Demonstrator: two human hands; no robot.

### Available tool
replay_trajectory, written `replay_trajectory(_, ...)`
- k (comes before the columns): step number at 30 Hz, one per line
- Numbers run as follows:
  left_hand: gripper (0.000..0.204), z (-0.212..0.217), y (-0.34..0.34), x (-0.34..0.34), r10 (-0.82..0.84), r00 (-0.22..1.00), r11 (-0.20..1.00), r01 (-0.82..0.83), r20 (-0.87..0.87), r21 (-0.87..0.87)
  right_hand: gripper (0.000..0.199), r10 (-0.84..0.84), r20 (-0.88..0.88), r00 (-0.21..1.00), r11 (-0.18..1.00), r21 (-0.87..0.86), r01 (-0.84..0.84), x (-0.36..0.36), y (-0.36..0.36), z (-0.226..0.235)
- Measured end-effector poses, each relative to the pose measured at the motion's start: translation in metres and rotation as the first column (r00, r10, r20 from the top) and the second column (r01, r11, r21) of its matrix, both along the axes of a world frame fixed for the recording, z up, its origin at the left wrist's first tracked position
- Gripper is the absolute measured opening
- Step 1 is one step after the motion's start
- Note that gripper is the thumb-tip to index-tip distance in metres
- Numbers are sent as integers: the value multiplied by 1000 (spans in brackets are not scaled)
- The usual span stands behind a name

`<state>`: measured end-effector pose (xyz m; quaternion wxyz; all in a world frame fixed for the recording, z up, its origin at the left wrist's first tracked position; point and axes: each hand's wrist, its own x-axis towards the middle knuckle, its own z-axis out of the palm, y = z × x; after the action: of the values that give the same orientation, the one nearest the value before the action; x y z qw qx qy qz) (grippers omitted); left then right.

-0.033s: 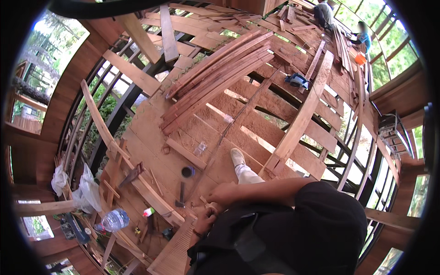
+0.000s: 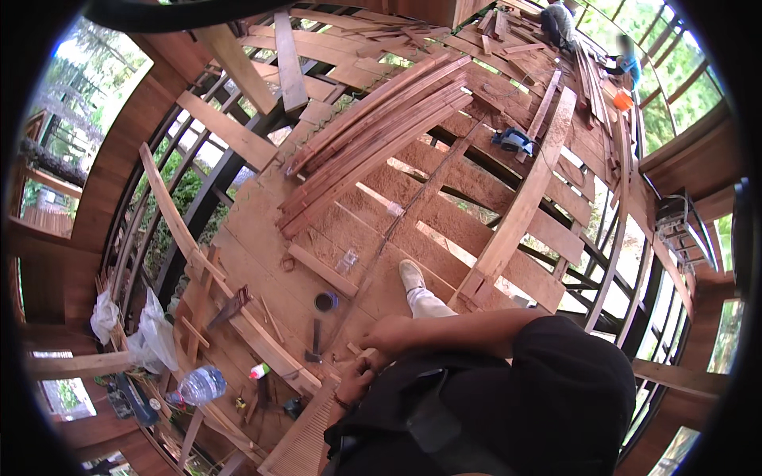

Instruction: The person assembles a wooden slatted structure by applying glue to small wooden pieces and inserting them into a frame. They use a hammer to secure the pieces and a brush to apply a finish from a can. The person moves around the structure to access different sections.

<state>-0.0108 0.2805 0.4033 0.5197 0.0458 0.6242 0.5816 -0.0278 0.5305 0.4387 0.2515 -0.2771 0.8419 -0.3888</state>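
My right hand point(image 2: 379, 337) reaches across my body on a bare forearm, its fingers curled just above the wooden deck point(image 2: 262, 222). My left hand point(image 2: 354, 382), with a dark band at the wrist, sits right below it, and the two hands almost touch. Small wood offcuts lie around them, and whether either hand holds one is too small to tell. A hammer point(image 2: 315, 343) lies on the boards just left of my hands. A ribbed plank point(image 2: 300, 446) runs under my left hand. My light shoe point(image 2: 411, 278) stands on the deck above my right arm.
A stack of long reddish boards point(image 2: 373, 135) crosses the deck. Open gaps show between the joists point(image 2: 492, 238) at right. Also in view: a round dark can point(image 2: 325, 301), a water bottle point(image 2: 198, 386), plastic bags point(image 2: 151, 333), a blue power saw point(image 2: 514, 141), and two people point(image 2: 559, 20) working far off.
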Motion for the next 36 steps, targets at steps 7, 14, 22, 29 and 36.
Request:
replay_trajectory(7, 9, 9, 108, -94, -109, 992, 994, 110, -65, 17, 58, -252, 15, 968, 967, -24, 252, -48, 105, 0)
replay_trajectory(14, 9, 32, 212, -165, -312, 948, 950, 313, -65, 4, 69, -429, 123, 895, 902, 7, 432, -77, 198, 16)
replay_trajectory(22, 17, 46, 304, -200, -572, 792, 793, 601, -211, 104, 70, -632, 228, 741, 765, 31, 643, -57, 264, 30)
replay_trajectory(29, 13, 56, 352, -210, -725, 642, 653, 756, -251, 49, 63, -778, 207, 593, 614, 52, 787, -29, 283, 37)
replay_trajectory(36, 15, 55, 363, -224, -670, 719, 734, 679, -186, -17, 54, -824, 244, 512, 542, 72, 838, -46, 288, 48)
